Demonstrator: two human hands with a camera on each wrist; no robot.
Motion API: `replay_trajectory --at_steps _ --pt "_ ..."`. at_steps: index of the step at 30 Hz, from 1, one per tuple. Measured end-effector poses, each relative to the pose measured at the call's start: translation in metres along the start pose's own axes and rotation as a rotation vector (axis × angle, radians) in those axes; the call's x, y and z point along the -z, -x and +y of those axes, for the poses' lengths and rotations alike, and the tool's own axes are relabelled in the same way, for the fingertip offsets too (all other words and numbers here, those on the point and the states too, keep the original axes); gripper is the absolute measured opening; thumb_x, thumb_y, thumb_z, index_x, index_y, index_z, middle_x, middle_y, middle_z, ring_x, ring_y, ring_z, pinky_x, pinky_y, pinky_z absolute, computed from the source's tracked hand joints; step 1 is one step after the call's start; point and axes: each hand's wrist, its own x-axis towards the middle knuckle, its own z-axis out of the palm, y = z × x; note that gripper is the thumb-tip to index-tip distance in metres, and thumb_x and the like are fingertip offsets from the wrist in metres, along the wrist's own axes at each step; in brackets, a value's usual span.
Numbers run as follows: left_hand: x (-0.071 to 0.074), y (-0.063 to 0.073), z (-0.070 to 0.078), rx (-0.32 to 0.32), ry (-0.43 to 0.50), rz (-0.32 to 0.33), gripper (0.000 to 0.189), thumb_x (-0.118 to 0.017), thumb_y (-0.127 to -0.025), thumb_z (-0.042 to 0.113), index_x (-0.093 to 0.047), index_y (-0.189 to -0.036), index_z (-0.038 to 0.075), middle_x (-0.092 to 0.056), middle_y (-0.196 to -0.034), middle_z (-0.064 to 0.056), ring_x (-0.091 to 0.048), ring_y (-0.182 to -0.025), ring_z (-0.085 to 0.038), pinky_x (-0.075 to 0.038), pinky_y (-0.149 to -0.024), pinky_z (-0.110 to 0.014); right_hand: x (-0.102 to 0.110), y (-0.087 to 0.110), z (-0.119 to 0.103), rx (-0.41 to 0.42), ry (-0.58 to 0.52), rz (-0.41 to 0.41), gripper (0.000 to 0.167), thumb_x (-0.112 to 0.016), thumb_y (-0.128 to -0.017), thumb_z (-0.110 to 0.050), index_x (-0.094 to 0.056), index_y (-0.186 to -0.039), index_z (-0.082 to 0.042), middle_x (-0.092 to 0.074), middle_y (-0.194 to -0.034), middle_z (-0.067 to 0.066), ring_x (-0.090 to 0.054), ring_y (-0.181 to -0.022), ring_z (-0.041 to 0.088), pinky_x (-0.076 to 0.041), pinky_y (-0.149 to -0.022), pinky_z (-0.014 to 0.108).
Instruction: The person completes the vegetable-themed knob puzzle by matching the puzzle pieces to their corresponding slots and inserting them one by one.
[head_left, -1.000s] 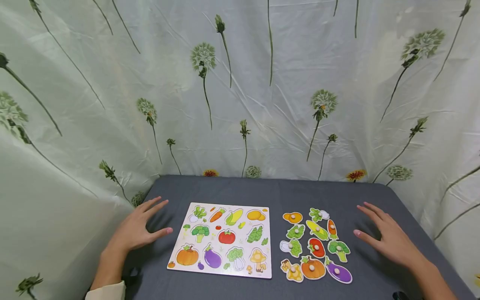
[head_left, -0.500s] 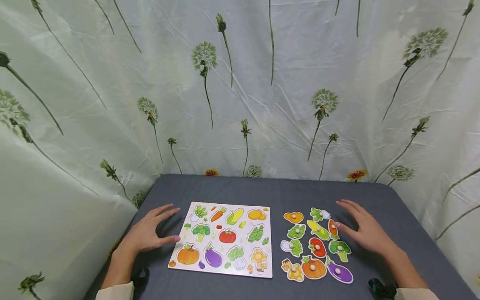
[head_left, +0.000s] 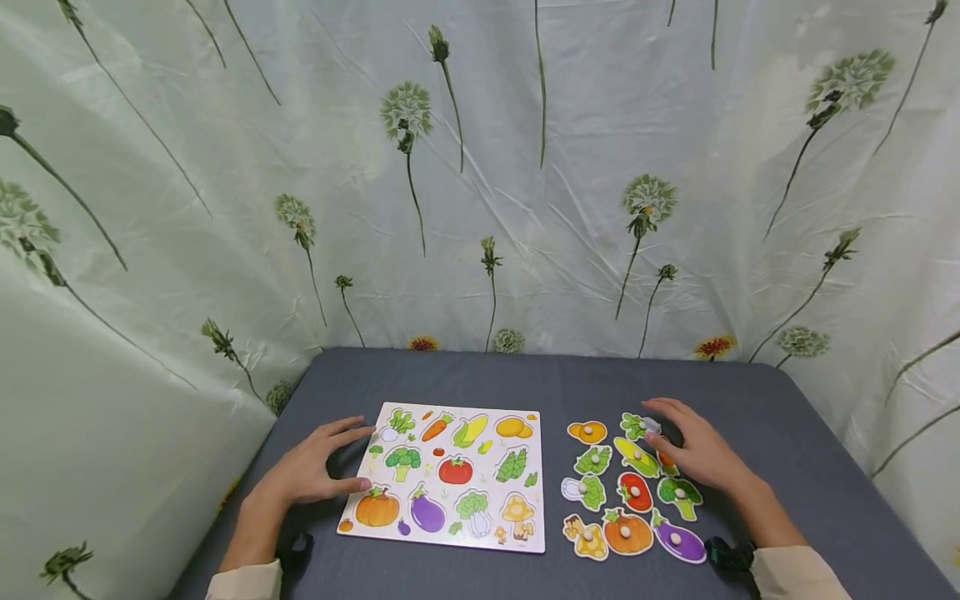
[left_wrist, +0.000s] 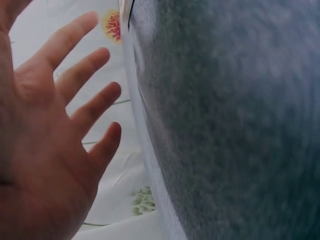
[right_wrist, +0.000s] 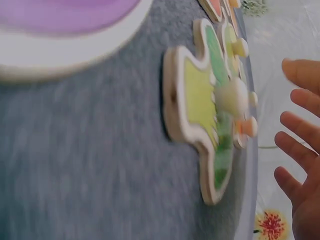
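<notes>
My left hand [head_left: 307,471] hovers at the left edge of the vegetable puzzle board [head_left: 450,543], fingers spread and holding nothing. In the left wrist view that hand [left_wrist: 55,135] shows its bare palm. Over the upper right of the loose pieces, my right hand [head_left: 701,450] reaches with spread fingers. It partly covers the carrot piece [head_left: 669,468], and its thumb is near the white radish piece [head_left: 633,427]; contact cannot be told. The right wrist view shows the right hand [right_wrist: 305,145] apart from the knobbed broccoli piece [right_wrist: 200,100], with the purple eggplant piece [right_wrist: 75,15] close by.
Knobbed pieces lie right of the board: corn [head_left: 636,457], tomato [head_left: 634,493], pumpkin [head_left: 627,542], mushroom [head_left: 592,546], cabbage [head_left: 592,493] and several others. A dark grey cloth covers the table [head_left: 450,379]. A flowered curtain [head_left: 570,208] hangs behind.
My right hand has moved left from the table's right side to over the radish and carrot pieces. My left hand has shifted right to the board's edge. The pieces have not moved.
</notes>
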Motion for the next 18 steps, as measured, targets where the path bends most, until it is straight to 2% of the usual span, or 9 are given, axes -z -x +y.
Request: replay_trajectory --at_steps 10,18 --pt "-0.004 0.0 -0.003 0.022 0.059 -0.057 0.08 -0.074 -0.078 0.065 -0.06 -0.146 0.025 -0.047 -0.158 -0.014 -0.042 -0.143 -0.047 -0.039 -0.103 -0.075 -0.012 -0.018 0.001 0.058 -0.036 -0.014 0.033 -0.067 -0.098 -0.009 -0.067 -0.131 -0.008 -0.065 -0.132 0.015 -0.06 -0.123 0.041 -0.047 -0.099 0.063" --pt "-0.002 0.002 -0.004 0.032 0.075 -0.098 0.076 -0.073 -0.081 0.062 -0.059 -0.147 0.027 -0.048 -0.158 -0.013 -0.04 -0.144 -0.046 -0.038 -0.104 -0.075 -0.015 -0.026 0.004 0.064 -0.034 -0.031 0.023 -0.065 -0.096 0.0 -0.074 -0.116 -0.007 -0.069 -0.12 0.012 -0.065 -0.111 0.037 -0.052 -0.092 0.058"
